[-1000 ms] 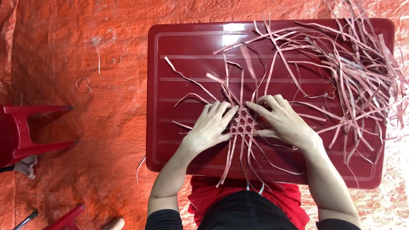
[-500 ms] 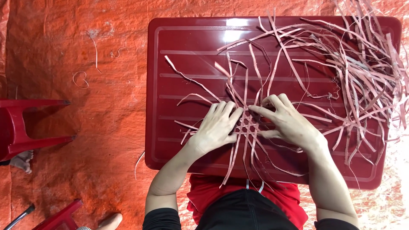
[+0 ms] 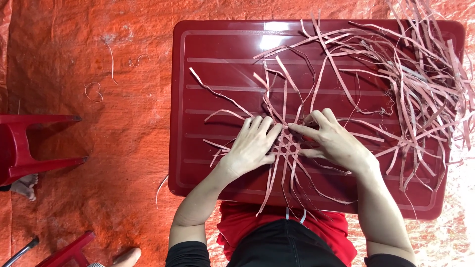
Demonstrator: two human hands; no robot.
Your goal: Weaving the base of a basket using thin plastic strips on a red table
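Observation:
A small woven patch of pale pink strips (image 3: pixel 287 147) lies on a dark red plastic table (image 3: pixel 217 74). My left hand (image 3: pixel 251 144) rests flat on the patch's left side, fingers together pressing the strips down. My right hand (image 3: pixel 332 141) lies on its right side, with forefinger and thumb pinching one strip at the patch. Loose strip ends fan out from the patch toward me and away. A big tangled heap of the same pink strips (image 3: pixel 420 84) covers the table's far right.
An orange tarp (image 3: pixel 99 188) covers the floor, with a few stray strips (image 3: pixel 94 91) on it. A red plastic stool (image 3: pixel 24 143) lies at the left, with someone's bare foot (image 3: pixel 22 187) beside it. Another foot (image 3: pixel 126 257) shows at the bottom.
Both hands stay on the woven patch with only slight finger shifts. The view has drifted a little, so the table sits lower in the picture.

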